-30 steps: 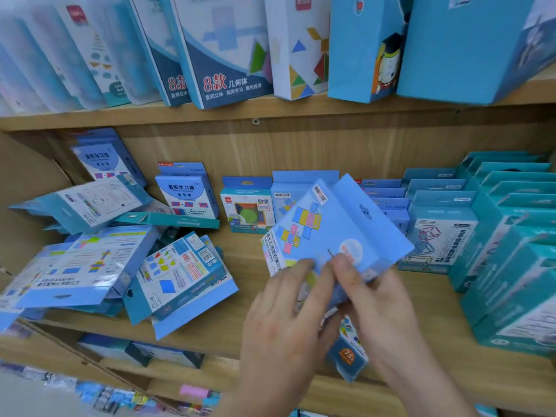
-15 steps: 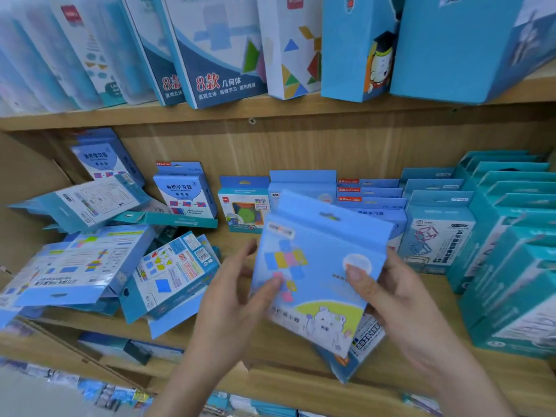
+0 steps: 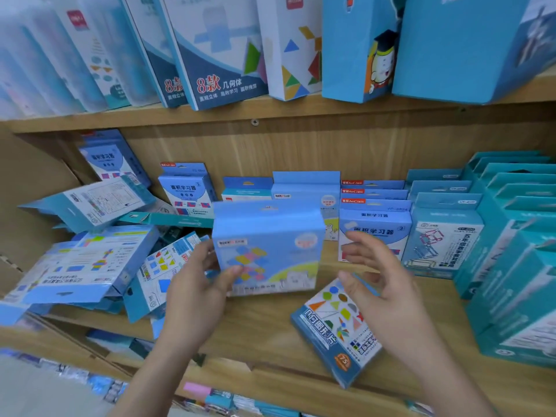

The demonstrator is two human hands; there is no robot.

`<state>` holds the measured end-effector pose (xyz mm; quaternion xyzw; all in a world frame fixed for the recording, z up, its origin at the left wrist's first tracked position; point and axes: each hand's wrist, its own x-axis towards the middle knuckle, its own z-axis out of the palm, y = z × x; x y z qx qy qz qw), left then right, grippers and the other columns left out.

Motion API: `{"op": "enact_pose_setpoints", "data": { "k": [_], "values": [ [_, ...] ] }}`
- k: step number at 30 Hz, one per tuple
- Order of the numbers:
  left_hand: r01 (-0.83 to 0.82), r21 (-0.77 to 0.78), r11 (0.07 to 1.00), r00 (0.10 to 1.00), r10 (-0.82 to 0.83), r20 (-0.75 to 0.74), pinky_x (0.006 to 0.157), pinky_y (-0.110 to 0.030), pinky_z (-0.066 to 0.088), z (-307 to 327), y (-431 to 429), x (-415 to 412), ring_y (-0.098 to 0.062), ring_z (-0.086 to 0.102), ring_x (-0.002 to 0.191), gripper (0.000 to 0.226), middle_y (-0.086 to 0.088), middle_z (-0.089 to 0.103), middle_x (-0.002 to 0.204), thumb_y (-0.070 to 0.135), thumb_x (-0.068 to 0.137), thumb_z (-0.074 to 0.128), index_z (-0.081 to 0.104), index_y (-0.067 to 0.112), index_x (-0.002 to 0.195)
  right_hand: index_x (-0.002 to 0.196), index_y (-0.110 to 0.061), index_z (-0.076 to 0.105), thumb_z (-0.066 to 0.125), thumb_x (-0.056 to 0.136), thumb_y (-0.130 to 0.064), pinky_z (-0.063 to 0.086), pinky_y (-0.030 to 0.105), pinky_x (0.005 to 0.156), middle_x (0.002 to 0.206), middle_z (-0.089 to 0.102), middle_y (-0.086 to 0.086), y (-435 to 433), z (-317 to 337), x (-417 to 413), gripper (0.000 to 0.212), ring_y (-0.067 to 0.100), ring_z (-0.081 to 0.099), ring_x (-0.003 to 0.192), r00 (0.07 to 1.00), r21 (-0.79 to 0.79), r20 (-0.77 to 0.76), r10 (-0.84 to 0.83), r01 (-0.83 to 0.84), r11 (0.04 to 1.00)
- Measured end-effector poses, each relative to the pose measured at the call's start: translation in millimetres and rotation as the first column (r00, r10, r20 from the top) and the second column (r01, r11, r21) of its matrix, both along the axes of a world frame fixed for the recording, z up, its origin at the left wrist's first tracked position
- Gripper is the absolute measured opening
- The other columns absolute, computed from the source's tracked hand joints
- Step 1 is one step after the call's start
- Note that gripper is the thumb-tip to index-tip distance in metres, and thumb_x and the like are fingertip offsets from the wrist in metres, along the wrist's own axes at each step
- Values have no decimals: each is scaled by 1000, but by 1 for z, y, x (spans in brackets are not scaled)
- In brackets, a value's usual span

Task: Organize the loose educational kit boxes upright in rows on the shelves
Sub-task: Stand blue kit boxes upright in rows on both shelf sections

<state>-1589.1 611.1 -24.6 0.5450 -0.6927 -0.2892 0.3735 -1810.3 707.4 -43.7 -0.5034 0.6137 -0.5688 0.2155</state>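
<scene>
Light-blue cardboard kit box (image 3: 267, 251), rectangular with a hang tab, stands upright on the wood-grain shelf (image 3: 270, 332). Its front is printed with coloured squares; the logo is blurred. Left hand (image 3: 198, 290) pinches its 7 o'clock corner. Right hand (image 3: 382, 284) is at 3 o'clock, fingers spread, not touching. At 5 o'clock a flat box (image 3: 337, 332) reads "几何图形片" and "75".

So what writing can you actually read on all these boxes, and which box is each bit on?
"8款 几何体": tall blue-and-white box on the upper shelf.
"面积学习器": small light-blue upright box on the middle shelf.
"几何图形片" and "75": dark-blue flat box lying near its front edge.
Light-blue box with coloured squares in the left hand: label blurred.
Other small print: too blurred to read.
</scene>
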Motion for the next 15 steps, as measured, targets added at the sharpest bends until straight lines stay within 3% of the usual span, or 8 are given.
{"op": "enact_pose_setpoints", "data": {
  "k": [3, 7, 12, 15],
  "values": [
    [-40, -81, 996, 992, 50, 120, 73, -34, 46, 8, -30, -22, -14, 62, 98, 32, 10, 67, 108, 24, 89, 63, 51, 24, 119, 118, -53, 45, 65, 86, -11, 44, 22, 93, 117, 58, -18, -2, -4, -13, 56, -5, 52, 111, 991, 21, -101, -85, 88, 996],
    [-30, -76, 997, 961, 50, 273, 65, -29, 36, -6, -69, -58, -22, 63, 98, 33, 2, 68, 112, 26, 90, 63, 50, 17, 119, 135, -37, 42, 62, 89, -18, 39, 28, 101, 126, 48, -16, -3, -3, -29, 54, 0, 45, 115, 946, 116, -305, -112, 154, 981],
    [0, 8, 1000, 957, -3, 292, 78, -36, 47, -30, -97, -89, -27, 63, 104, 35, -2, 69, 114, 23, 87, 66, 52, 16, 119, 140, -26, 39, 56, 92, -18, 22, 12, 98, 138, 43, -9, -13, 2, -44, 51, 6, 38, 125, 870, 128, -482, -100, 183, 975],
    [12, 39, 999, 968, -21, 250, 77, -36, 49, -36, -102, -100, -30, 62, 104, 32, -6, 69, 112, 21, 87, 66, 52, 13, 115, 138, -23, 42, 56, 91, -17, 24, 16, 97, 141, 43, -5, -27, 6, -49, 50, 12, 37, 128, 804, 96, -583, -113, 206, 974]
  ]
}}
